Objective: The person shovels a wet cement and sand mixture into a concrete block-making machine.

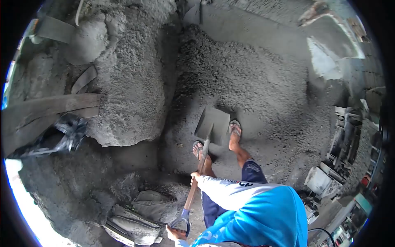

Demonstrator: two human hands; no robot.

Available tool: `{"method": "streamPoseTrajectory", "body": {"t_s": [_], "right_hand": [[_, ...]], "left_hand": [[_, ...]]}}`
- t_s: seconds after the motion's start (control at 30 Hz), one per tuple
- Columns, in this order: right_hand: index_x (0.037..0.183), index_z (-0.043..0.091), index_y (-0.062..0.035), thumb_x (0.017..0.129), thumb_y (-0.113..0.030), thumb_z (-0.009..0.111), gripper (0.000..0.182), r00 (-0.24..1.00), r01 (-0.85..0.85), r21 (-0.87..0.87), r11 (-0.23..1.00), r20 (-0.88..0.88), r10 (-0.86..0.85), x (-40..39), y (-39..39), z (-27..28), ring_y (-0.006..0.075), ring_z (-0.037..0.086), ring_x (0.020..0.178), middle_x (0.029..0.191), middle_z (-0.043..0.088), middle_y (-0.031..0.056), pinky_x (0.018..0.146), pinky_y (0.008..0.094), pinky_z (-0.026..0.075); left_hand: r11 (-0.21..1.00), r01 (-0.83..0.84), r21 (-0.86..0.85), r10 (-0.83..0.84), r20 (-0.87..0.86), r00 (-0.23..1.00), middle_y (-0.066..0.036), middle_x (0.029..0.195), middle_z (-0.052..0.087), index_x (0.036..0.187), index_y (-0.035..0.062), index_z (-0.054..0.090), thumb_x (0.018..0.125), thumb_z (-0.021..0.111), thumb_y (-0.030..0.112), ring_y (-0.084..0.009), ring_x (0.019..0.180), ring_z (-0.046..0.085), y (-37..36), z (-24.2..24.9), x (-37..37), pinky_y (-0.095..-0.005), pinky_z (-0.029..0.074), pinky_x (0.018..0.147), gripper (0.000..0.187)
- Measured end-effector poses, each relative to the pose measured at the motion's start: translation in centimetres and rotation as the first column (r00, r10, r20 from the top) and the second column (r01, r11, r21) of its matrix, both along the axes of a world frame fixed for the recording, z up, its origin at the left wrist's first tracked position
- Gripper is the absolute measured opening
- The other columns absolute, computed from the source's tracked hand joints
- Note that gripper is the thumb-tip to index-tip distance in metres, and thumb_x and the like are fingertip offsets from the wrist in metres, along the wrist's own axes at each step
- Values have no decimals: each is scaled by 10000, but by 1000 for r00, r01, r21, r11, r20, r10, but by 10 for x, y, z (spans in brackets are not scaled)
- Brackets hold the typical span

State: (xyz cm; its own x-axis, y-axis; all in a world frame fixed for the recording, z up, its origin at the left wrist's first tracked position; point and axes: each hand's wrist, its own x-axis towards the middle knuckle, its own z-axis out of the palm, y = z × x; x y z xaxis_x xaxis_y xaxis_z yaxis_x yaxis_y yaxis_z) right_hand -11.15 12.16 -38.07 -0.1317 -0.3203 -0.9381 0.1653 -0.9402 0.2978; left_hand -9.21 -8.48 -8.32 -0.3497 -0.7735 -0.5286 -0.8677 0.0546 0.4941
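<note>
A square-bladed shovel [218, 118] slants up from lower left, its grey blade resting on the ground between my sandalled feet. My left hand [175, 233] is closed around the D-shaped grip [184, 218] at the shovel's end. Partway down the wooden shaft, my right hand [195, 177] wraps round it, below a white sleeve. Just beyond the blade spreads a heap of grey, gravelly mix [238, 74]. No material stands out on the blade, which has the same dusty grey colour.
A thick, rough grey block or ledge [127, 82] rises on the left, with wooden planks [53, 109] and a black plastic bag [68, 133] by it. A dusty sack [135, 226] lies lower left. Stacked scraps [345, 136] and a white container [317, 180] stand at right.
</note>
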Motion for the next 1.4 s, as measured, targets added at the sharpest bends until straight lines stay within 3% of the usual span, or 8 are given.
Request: {"method": "streamPoseTrajectory", "body": {"t_s": [0.13, 0.17, 0.3, 0.4, 0.93, 1.07, 1.17, 1.4], "right_hand": [[880, 543, -101, 805, -138, 618, 113, 996, -13, -87, 996, -87, 5, -16, 22, -69, 267, 580, 554, 742, 599, 111, 488, 437, 504], [864, 548, -108, 815, -183, 611, 110, 992, 1, -60, 998, -122, -8, -23, 58, -100, 258, 571, 553, 723, 595, 96, 505, 435, 502], [743, 503, -126, 812, -303, 630, 229, 965, 199, 229, 953, -217, -149, -41, 276, -178, 231, 510, 515, 576, 493, 42, 527, 426, 473], [757, 508, -90, 781, -194, 670, 194, 964, 266, 292, 919, -64, -258, -47, 261, -194, 233, 486, 465, 582, 504, 59, 485, 414, 469], [813, 503, -69, 812, -143, 625, 142, 818, 500, 585, 638, -75, -571, 113, 306, 58, 225, 500, 481, 613, 473, 59, 442, 408, 470], [896, 485, -60, 835, -75, 604, 135, 680, 605, 650, 461, -120, -723, 164, 402, 233, 220, 492, 489, 654, 482, 62, 446, 380, 443], [857, 456, -75, 838, -43, 592, 141, 494, 744, 666, 54, -493, -716, 216, 488, 284, 183, 480, 497, 644, 455, 42, 451, 380, 436], [754, 495, -96, 824, -117, 595, 124, 125, 802, 294, -520, -934, -335, 370, 653, 535, 215, 496, 558, 595, 481, 54, 579, 382, 476]], "left_hand": [[999, -32, -10, 31, -43, 999, 19, 563, 387, 707, 149, 502, 851, 611, 516, -140, 442, 370, 44, -59, -36, -338, 285, 388, 409], [976, 211, 55, -214, 51, 976, 5, 603, 450, 758, 108, 563, 882, 611, 445, -151, 477, 422, 74, -82, -52, -359, 342, 394, 363], [924, 339, 178, -336, -45, 941, -20, 516, 406, 642, 100, 440, 884, 637, 368, -143, 387, 386, 260, -173, -123, -307, 342, 356, 411], [899, 387, 204, -379, -79, 922, -10, 499, 363, 619, 116, 386, 872, 640, 393, -139, 379, 355, 265, -173, -116, -310, 317, 346, 453], [687, 462, 562, -509, -82, 857, -29, 447, 345, 608, 124, 357, 860, 604, 520, -180, 322, 341, 236, -108, -61, -345, 290, 307, 530], [399, 578, 712, -680, -193, 707, -47, 430, 351, 861, 99, 440, 847, 579, 591, -209, 309, 380, 338, -80, -71, -370, 319, 298, 512], [42, 781, 623, -772, -477, 421, -32, 427, 354, 820, 114, 461, 864, 514, 637, -186, 296, 372, 464, 10, -62, -335, 280, 276, 527], [-544, 831, -112, -117, -971, -207, -5, 570, 475, 715, 11, 527, 895, 591, 243, -87, 522, 444, 696, 258, 29, -250, 353, 478, 301]]}}
